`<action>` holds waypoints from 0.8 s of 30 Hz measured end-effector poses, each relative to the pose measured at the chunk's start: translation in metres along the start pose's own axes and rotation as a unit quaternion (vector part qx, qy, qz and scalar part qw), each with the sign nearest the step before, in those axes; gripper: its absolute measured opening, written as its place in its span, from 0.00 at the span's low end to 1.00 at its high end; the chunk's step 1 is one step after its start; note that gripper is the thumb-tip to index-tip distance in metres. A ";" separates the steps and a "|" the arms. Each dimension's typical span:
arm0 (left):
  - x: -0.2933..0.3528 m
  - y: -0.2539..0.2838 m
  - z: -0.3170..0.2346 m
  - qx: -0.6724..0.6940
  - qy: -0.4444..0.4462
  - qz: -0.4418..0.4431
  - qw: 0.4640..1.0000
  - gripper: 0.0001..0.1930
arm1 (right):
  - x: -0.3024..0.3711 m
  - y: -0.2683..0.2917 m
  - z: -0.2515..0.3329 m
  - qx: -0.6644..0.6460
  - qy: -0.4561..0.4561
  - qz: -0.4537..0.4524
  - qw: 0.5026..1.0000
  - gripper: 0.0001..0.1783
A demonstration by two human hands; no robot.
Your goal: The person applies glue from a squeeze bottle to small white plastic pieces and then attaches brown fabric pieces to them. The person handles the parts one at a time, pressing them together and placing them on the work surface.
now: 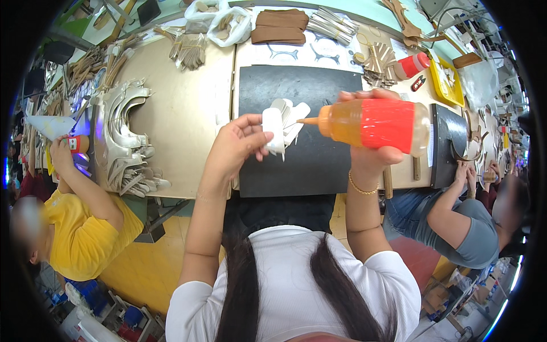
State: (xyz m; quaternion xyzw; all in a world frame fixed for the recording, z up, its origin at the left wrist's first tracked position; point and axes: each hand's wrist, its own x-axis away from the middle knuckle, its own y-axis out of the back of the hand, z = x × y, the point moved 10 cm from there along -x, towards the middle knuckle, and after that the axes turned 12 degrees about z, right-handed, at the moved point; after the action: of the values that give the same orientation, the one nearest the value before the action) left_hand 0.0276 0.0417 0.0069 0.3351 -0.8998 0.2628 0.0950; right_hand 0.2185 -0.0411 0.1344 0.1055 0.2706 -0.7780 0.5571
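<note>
My left hand (236, 142) pinches a fanned bunch of white, round-ended strap pieces (272, 128) over a black mat (307, 165). Tilted on its side in my right hand (376, 157) is a squeeze bottle (347, 122) of amber liquid with a wide red band. Its thin orange nozzle (307, 121) points left, close to the right-hand edge of the strap pieces; whether the tip touches them I cannot tell. The fingers of my right hand wrap around the bottle from behind and below.
Curved pale pieces (122, 114) are stacked left on the table. Behind the mat lie brown strips (279, 27) and a white strip bundle (333, 25). A second red-banded bottle (411, 65) and yellow tray (447, 82) lie right. People work at both sides, one in a yellow shirt (94, 228).
</note>
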 end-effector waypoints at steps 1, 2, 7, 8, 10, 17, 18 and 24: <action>0.008 -0.012 -0.007 0.041 -0.021 0.029 0.999 0.19 | 0.000 -0.003 -0.006 0.000 -0.026 0.000 1.000 0.56; 0.015 -0.016 -0.010 0.032 -0.007 0.021 0.999 0.19 | 0.000 -0.008 -0.005 -0.002 -0.016 0.011 1.000 0.55; 0.037 -0.038 -0.029 0.035 -0.015 0.038 0.999 0.22 | -0.005 -0.030 0.011 -0.011 0.076 0.102 0.992 0.56; 0.039 -0.040 -0.030 0.034 -0.010 0.039 0.999 0.22 | -0.005 -0.033 0.013 -0.016 0.088 0.122 0.988 0.56; 0.041 -0.043 -0.032 0.028 -0.007 0.044 0.999 0.22 | -0.005 -0.035 0.018 -0.004 0.108 0.141 0.984 0.57; 0.043 -0.050 -0.032 0.024 -0.001 0.058 0.998 0.23 | -0.005 -0.040 0.018 0.000 0.100 0.153 0.983 0.57; 0.043 -0.050 -0.032 0.022 0.000 0.056 0.998 0.23 | -0.005 -0.042 0.020 0.014 0.107 0.159 0.981 0.57; 0.042 -0.046 -0.029 0.029 -0.005 0.045 0.999 0.22 | -0.004 -0.043 0.039 0.040 0.134 0.162 0.977 0.58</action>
State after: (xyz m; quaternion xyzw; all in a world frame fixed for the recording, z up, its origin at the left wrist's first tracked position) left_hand 0.0254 0.0046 0.0653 0.2981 -0.9064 0.2911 0.0692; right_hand 0.1853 -0.0488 0.1813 0.2731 0.2909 -0.6661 0.6302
